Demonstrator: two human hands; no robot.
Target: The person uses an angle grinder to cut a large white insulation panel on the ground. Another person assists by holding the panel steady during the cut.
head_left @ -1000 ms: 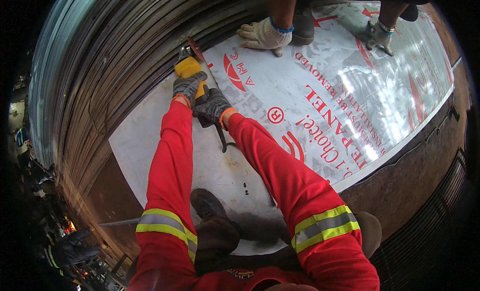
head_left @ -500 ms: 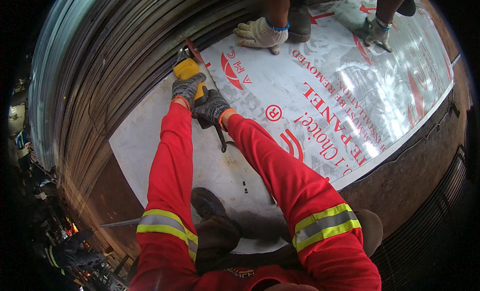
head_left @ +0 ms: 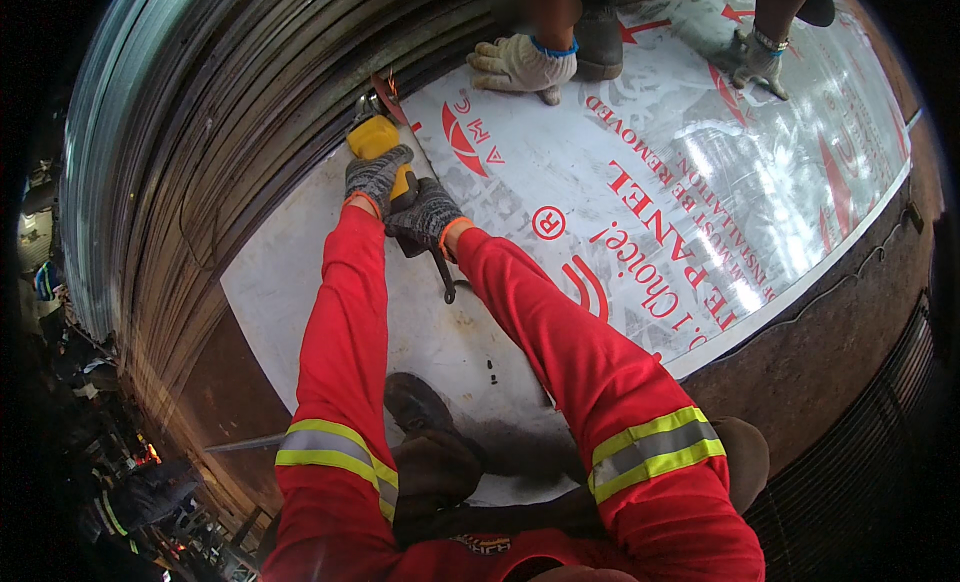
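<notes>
My left hand (head_left: 376, 178), in a grey knitted glove with an orange cuff, wraps around the front of a yellow and black angle grinder (head_left: 373, 138). Just behind it, my right hand (head_left: 428, 216), gloved alike, is closed on the grinder's dark rear body. The reddish disc (head_left: 388, 100) stands on edge at the far left end of a white panel with red print (head_left: 530, 172). A few orange sparks show beside the disc. From under my right hand a dark lever-like piece (head_left: 446, 280) hangs toward me.
Another person's gloved hands (head_left: 522, 68) press on the panel's far side, near a dark shoe (head_left: 600, 50). Stacked metal sheets (head_left: 250, 102) rise along the left. A plain whitish sheet (head_left: 285, 272) lies under my arms, and my boot (head_left: 415, 402) rests on it. Dark grating (head_left: 850, 442) lies right.
Orange sparks now show at the disc. My hands and the grinder stay almost in place, and the other person's hands barely shift.
</notes>
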